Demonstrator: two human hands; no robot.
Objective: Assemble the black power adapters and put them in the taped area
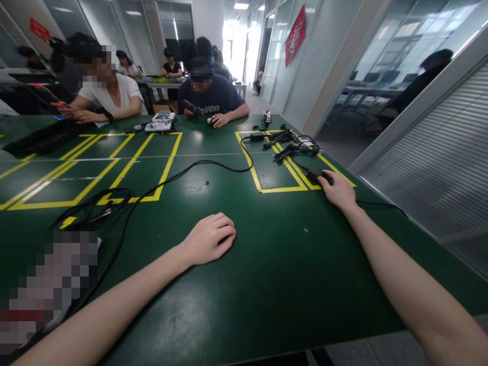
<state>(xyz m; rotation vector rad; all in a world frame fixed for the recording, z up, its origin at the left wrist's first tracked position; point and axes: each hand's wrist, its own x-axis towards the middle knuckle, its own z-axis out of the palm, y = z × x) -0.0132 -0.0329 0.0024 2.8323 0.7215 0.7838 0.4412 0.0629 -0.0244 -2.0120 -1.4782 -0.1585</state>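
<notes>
My left hand (209,238) rests on the green table (263,274), its fingers curled and pressed together, with nothing visible in it. Farther right, my right hand (340,190) is closed on a black power adapter (319,176) near the table's right edge. One cord runs from this adapter up to a cluster of black device parts (292,145) lying within the yellow tape lines. Another black cable (383,204) trails past my right wrist and over the edge. Beyond, a second black adapter (257,136) lies beside the cluster.
A long black cable (206,161) crosses the table to a coiled bundle (95,211) on the left. A blurred-out flat object (53,290) lies at lower left. Across the table sit two people, one (213,94) handling small items; a white device (160,122) lies between them.
</notes>
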